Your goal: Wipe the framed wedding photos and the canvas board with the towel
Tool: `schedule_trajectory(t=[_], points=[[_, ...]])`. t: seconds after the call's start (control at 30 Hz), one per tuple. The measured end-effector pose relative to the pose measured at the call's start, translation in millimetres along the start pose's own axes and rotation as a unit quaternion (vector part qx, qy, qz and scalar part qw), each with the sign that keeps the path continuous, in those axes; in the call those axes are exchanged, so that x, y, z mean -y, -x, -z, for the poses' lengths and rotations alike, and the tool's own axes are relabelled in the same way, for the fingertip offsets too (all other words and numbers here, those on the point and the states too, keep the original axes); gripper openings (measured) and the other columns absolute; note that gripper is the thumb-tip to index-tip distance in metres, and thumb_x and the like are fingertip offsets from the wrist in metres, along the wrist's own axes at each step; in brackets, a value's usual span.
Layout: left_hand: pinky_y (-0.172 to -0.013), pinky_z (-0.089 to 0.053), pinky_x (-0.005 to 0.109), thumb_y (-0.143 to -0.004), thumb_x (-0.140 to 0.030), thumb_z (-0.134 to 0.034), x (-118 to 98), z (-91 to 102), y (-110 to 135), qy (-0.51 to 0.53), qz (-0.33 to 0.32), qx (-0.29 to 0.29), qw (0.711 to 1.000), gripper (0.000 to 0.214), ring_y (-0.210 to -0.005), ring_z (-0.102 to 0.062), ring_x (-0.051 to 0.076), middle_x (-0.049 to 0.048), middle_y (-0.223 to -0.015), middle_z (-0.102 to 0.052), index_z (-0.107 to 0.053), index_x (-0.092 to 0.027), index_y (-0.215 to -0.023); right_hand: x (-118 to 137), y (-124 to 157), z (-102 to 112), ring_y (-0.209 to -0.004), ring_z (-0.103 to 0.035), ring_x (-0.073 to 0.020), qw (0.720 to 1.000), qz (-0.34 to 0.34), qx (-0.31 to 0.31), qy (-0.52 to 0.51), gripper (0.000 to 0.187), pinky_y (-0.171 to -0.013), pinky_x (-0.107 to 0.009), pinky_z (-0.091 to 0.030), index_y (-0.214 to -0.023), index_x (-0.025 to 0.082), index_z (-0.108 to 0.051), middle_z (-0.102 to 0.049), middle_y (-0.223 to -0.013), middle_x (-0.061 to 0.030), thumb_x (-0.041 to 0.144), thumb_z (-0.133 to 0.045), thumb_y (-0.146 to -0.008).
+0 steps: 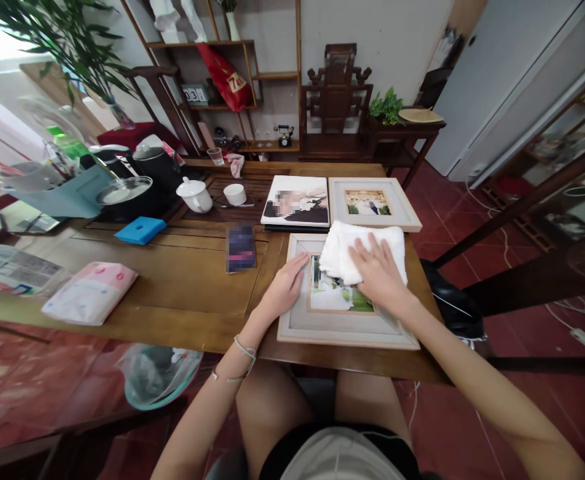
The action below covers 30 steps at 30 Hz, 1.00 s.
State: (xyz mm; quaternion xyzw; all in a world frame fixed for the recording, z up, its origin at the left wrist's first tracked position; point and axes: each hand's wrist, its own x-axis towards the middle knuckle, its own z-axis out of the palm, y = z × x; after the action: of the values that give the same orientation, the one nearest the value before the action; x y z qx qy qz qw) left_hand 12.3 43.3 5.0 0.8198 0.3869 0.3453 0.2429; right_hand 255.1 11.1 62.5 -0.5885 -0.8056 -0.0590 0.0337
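A pale-framed picture (339, 327) lies flat at the near right edge of the wooden table (182, 287). My left hand (285, 287) rests flat on the frame's left side, fingers stretched out. My right hand (379, 273) presses flat, fingers spread, on a folded white cloth (352, 243) lying over the frame's upper right part. Behind it lie a frameless photo print (297, 200) and a second framed picture (375, 203).
A phone (241, 248) lies left of the frame. Further left are a blue box (140, 230), a tissue pack (91, 292), cups (195, 195), a kettle and tea tray. A bin with a plastic liner (157, 377) stands under the table.
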Motion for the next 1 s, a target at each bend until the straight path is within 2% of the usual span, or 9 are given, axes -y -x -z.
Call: schedule_trajectory(t=[0.2, 0.27, 0.37, 0.43, 0.5, 0.67, 0.77, 0.83, 1.0], points=[[-0.118, -0.034, 0.047, -0.097, -0.018, -0.034, 3, -1.2, -1, 0.007, 0.002, 0.008, 1.0, 0.044, -0.139, -0.044, 0.023, 0.0161, -0.145, -0.051, -0.052, -0.011, -0.136, 60, 55, 20, -0.145, -0.018, -0.0412, 0.98, 0.168, 0.09, -0.064, 0.075, -0.117, -0.058, -0.016, -0.14, 0.004, -0.047, -0.04, -0.151, -0.0225, 0.007, -0.061, -0.066], [-0.118, -0.034, 0.047, -0.097, -0.018, -0.034, 4, -1.5, -1, 0.011, 0.002, 0.004, 1.0, 0.044, -0.139, -0.044, 0.023, 0.0151, -0.145, -0.051, -0.053, -0.013, -0.136, 62, 71, 32, -0.146, -0.018, -0.038, 0.961, 0.229, 0.115, -0.108, 0.076, -0.118, -0.057, -0.014, -0.141, 0.005, -0.046, -0.04, -0.151, -0.0218, 0.006, -0.06, -0.066], [-0.118, -0.034, 0.047, -0.097, -0.018, -0.034, 4, -1.6, -1, 0.004, 0.001, 0.0, 1.0, 0.044, -0.138, -0.045, 0.023, 0.0144, -0.144, -0.053, -0.054, -0.013, -0.136, 38, 80, 46, -0.145, -0.026, -0.0287, 0.926, 0.289, 0.161, -0.184, 0.075, -0.12, -0.05, -0.016, -0.141, 0.012, -0.048, -0.045, -0.149, -0.0148, 0.003, -0.056, -0.067], [-0.118, -0.034, 0.047, -0.096, -0.016, -0.035, 3, -1.4, -1, -0.004, -0.001, 0.006, 1.0, 0.044, -0.138, -0.045, 0.023, 0.0147, -0.143, -0.053, -0.054, -0.012, -0.135, 10, 77, 46, -0.142, -0.033, -0.0228, 0.92, 0.28, 0.164, -0.218, 0.07, -0.119, -0.046, -0.022, -0.138, 0.021, -0.053, -0.05, -0.147, -0.0068, 0.002, -0.053, -0.071], [-0.118, -0.034, 0.048, -0.095, -0.014, -0.035, 2, -1.1, 0, -0.008, -0.006, 0.01, 1.0, 0.044, -0.138, -0.046, 0.023, 0.0146, -0.142, -0.054, -0.055, -0.012, -0.134, -20, 70, 39, -0.141, -0.037, -0.0209, 0.94, 0.231, 0.128, -0.216, 0.067, -0.118, -0.046, -0.025, -0.135, 0.027, -0.056, -0.051, -0.146, -0.0017, 0.001, -0.05, -0.074], [-0.118, -0.035, 0.048, -0.093, -0.01, -0.035, 4, -1.0, 0, -0.004, -0.02, 0.009, 1.0, 0.044, -0.137, -0.046, 0.023, 0.0146, -0.141, -0.055, -0.057, -0.012, -0.132, -62, 37, 7, -0.142, -0.033, -0.0283, 0.993, 0.078, -0.006, -0.084, 0.068, -0.116, -0.055, -0.024, -0.137, 0.017, -0.054, -0.048, -0.148, -0.0091, 0.002, -0.05, -0.07], [-0.117, -0.036, 0.05, -0.091, -0.007, -0.036, 4, -0.4, 1, -0.001, -0.023, 0.009, 1.0, 0.046, -0.137, -0.047, 0.024, 0.0138, -0.141, -0.056, -0.058, -0.013, -0.131, -55, 15, -5, -0.142, -0.031, -0.0345, 0.998, 0.011, -0.058, -0.02, 0.066, -0.115, -0.059, -0.022, -0.136, 0.01, -0.053, -0.048, -0.147, -0.0145, 0.007, -0.055, -0.07], [-0.117, -0.036, 0.05, -0.09, -0.005, -0.036, 4, 0.1, 1, 0.001, -0.023, 0.008, 1.0, 0.048, -0.136, -0.047, 0.023, 0.0128, -0.14, -0.056, -0.058, -0.015, -0.131, -42, 9, -5, -0.142, -0.029, -0.0372, 0.998, 0.016, -0.053, 0.001, 0.064, -0.116, -0.06, -0.019, -0.133, 0.007, -0.056, -0.049, -0.146, -0.0169, 0.008, -0.058, -0.069], [-0.118, -0.035, 0.049, -0.085, 0.0, -0.035, 4, -0.9, 2, 0.01, -0.015, 0.003, 1.0, 0.054, -0.137, -0.047, 0.023, 0.0127, -0.141, -0.056, -0.057, -0.014, -0.132, -6, 51, 19, -0.143, -0.029, -0.0357, 0.993, 0.09, 0.049, -0.051, 0.073, -0.118, -0.056, -0.02, -0.13, 0.009, -0.058, -0.051, -0.144, -0.0168, 0.0, -0.055, -0.058]])
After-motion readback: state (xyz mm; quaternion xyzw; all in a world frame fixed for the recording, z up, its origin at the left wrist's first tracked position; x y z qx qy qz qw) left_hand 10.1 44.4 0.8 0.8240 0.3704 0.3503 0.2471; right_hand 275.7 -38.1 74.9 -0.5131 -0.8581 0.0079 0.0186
